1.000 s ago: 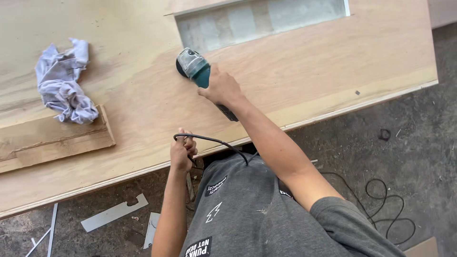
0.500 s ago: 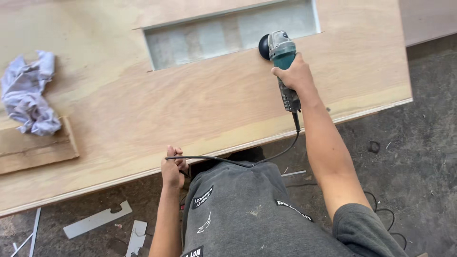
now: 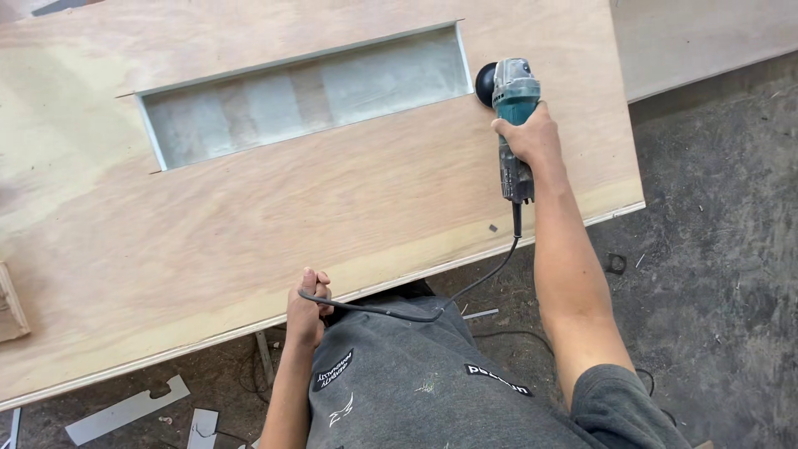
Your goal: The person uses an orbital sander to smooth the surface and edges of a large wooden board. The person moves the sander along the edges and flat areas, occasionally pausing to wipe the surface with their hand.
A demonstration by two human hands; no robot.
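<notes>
My right hand (image 3: 527, 133) grips the body of a teal and grey angle grinder (image 3: 509, 100), whose black disc rests on the plywood sheet (image 3: 332, 216) just right of a long rectangular cutout (image 3: 303, 91). The grinder's black power cord (image 3: 391, 312) runs from its tail off the sheet's near edge and loops back to my left hand (image 3: 305, 312), which is closed on it beside that edge.
A wooden block (image 3: 12, 301) pokes in at the left edge. Pale flat offcuts (image 3: 125, 409) lie on the dark, dusty floor below the sheet. More cord (image 3: 640, 384) trails on the floor at right. A second pale board (image 3: 706, 37) lies at top right.
My right hand swept the grinder from the sheet's middle to the cutout's right end. The view shifted right, so the crumpled rag left the frame. My left hand kept hold of the cord.
</notes>
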